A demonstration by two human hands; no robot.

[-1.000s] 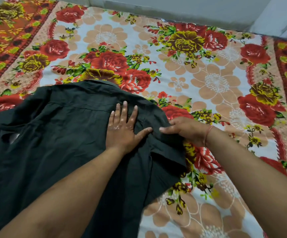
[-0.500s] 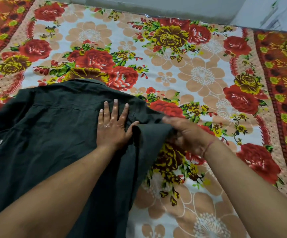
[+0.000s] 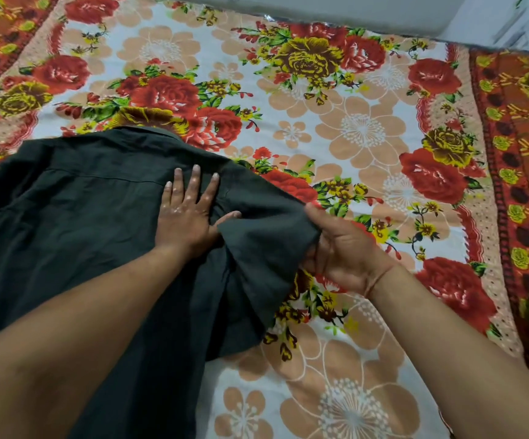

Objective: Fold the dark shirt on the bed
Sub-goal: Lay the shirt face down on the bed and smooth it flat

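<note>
Item inspected: dark shirt [image 3: 76, 223], lying back-up on the floral bedsheet [image 3: 361, 128], collar end away from the person.
Right hand [image 3: 347, 248]: clenched on the hem of the short sleeve [image 3: 269, 245], fingers curled under the cloth, thumb on top; the sleeve was raised off the sheet.
Left hand [image 3: 185, 213]: released, palm flat and fingers spread, pressing the shirt near the shoulder seam; grasping nothing.
Key relation: the body of the shirt lay to the left of the right-hand grip, beyond the left hand. The sleeve ran roughly crosswise from that grip to the flat hand; the body's long axis ran from the collar toward the person. The left hand appeared to mark the fold line.
Nearer hand: the right hand held the free end; the left was nearer the shoulder.
Judged next move: carry the sleeve leftward across the back, likely requiring the left hand to hold or give way.
Obstructions: none seen on the sheet near the grip; the left forearm [image 3: 76, 327] lay over the shirt's lower part.
Risk: bunching at the sleeve root.
</note>
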